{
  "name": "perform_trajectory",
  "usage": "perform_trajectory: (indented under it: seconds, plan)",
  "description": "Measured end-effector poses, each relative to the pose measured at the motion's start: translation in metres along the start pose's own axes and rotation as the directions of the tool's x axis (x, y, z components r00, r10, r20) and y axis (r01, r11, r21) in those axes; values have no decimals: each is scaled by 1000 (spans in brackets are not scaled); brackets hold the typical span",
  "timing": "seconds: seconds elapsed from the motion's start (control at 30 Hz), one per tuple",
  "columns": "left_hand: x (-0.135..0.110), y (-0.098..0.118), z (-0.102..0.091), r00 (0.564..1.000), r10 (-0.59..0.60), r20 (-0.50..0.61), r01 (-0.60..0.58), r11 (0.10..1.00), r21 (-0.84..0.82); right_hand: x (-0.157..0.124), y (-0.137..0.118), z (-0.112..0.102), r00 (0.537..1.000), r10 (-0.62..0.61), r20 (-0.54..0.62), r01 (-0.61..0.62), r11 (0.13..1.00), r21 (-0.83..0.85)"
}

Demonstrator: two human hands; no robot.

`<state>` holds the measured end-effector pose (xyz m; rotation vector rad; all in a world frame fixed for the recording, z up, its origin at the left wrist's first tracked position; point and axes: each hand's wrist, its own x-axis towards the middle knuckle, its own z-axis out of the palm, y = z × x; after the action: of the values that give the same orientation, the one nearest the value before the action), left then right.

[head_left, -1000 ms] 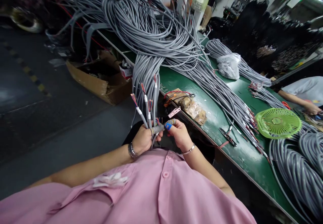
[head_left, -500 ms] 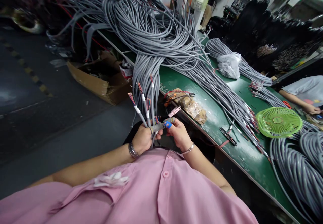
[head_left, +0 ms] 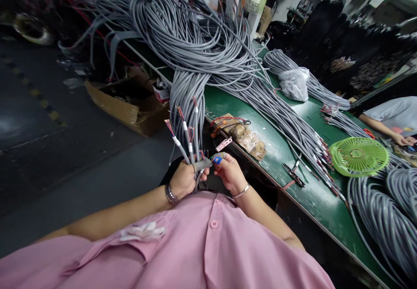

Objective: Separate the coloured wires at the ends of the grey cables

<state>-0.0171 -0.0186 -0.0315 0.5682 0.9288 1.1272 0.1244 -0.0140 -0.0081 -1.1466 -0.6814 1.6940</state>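
Observation:
My left hand is closed around several grey cables, its thumb wrapped in grey tape. Their stripped ends stick up past the fist, with white bands and thin coloured wires fanning out. My right hand meets the left one at the cable ends, thumb and forefinger pinched together, with grey and blue tape on those fingers. Thin wires show at the pinch, but exactly what it holds is too small to make out. Behind my hands, a thick bundle of grey cables hangs over the table edge.
The green table bears long grey cable coils, a green fan cover, a plastic bag, a taped wooden block and black snips. A cardboard box stands on the floor. A co-worker's arm reaches in at right.
My hands stay at almost the same spot, with only small finger shifts at the pinch. The whole view has slid slightly.

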Motion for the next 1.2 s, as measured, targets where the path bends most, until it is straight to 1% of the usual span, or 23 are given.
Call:
perform_trajectory:
  seconds: [0.07,0.23,0.37,0.43,0.53,0.7,0.87,0.97,1.07,1.13,1.2]
  plan:
    - [1,0,0,1000,-1,7,1,1000,6,1,0,1,1000,15,9,-15,999,31]
    - [0,5,2,998,-12,-59,11,999,-32,0,2,1,1000,-5,-6,5,999,49]
    - [-1,4,2,1000,-25,-11,25,1000,-10,0,1,1,1000,15,-24,-13,998,69]
    - [0,1,0,1000,-27,12,27,1000,10,0,-1,2,1000,29,-12,-28,996,84]
    - [1,-1,-2,1000,-25,17,25,1000,12,0,-4,2,1000,29,1,-29,992,124]
    - [-1,5,3,998,-31,-47,28,998,-49,2,-4,-5,999,38,-24,-33,981,191]
    - [-6,15,8,996,-54,-74,50,997,-57,7,-5,-15,998,50,-30,-44,985,167]
    - [-6,20,12,995,-83,-46,81,995,-53,14,-11,-20,999,30,-34,-26,991,132]
    - [-3,26,16,995,-103,-2,103,993,-57,23,-20,-21,1000,4,10,-5,998,65]
    - [0,30,18,993,-116,34,118,991,-69,29,-24,-20,999,-38,27,38,999,30]
    - [5,33,20,987,-140,75,145,986,-77,32,-25,-18,997,-81,1,81,997,14]
